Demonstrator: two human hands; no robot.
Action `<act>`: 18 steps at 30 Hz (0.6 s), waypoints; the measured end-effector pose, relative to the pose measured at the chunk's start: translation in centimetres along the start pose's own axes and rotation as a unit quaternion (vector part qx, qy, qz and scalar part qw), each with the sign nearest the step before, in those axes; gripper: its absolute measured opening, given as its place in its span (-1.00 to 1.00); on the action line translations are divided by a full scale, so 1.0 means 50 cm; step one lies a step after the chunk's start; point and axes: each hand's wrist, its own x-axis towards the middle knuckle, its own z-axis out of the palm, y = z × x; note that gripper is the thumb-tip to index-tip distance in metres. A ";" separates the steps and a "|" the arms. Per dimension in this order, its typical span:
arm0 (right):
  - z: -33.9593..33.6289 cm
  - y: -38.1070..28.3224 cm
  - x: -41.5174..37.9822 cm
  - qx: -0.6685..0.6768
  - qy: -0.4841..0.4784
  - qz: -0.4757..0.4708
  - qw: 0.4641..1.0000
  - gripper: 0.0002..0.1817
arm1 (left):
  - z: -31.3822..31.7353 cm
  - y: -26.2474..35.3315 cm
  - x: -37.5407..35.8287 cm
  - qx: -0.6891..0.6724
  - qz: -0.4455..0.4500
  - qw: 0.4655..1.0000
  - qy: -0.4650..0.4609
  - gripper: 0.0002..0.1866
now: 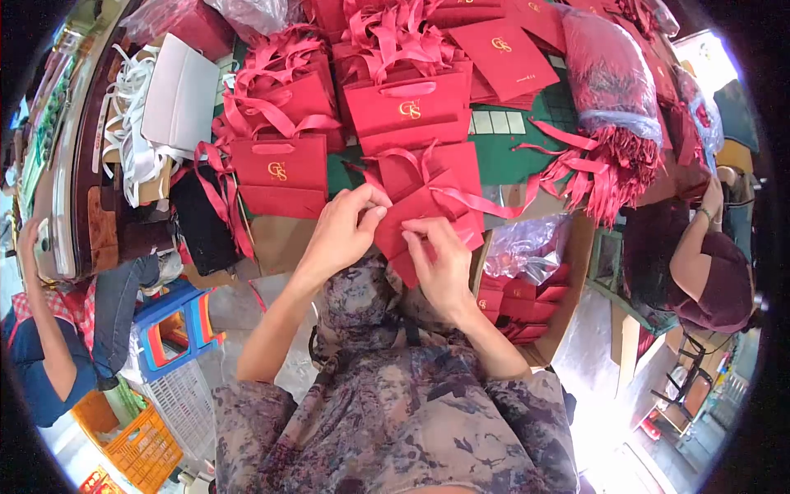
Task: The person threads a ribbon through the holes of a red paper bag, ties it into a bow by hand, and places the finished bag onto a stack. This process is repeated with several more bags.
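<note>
A red paper bag [392, 221] lies tilted at the near table edge, between my two hands. My left hand [352, 226] is closed in a pinch at the bag's upper left; what lies between its fingertips is too small to make out. My right hand [439, 262] has its thumb and fingers bent together over the bag's right side, and what they hold is hidden. A red ribbon [494, 206] runs from the bag to the right. Another red bag with a gold logo [278, 174] lies to the left of my hands.
Stacked red bags [407, 107] with ribbons stand behind. A bundle of red cords in plastic [613, 74] is at the right. White bags [177, 99] stand left. An open carton [568, 317] is below right. Co-workers [714, 276] [51, 346] are on both sides.
</note>
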 end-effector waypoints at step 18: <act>-0.001 -0.011 0.031 0.042 -0.011 0.089 0.995 -0.90 | 0.002 0.008 -0.009 -0.055 -0.049 0.997 -0.004 -0.86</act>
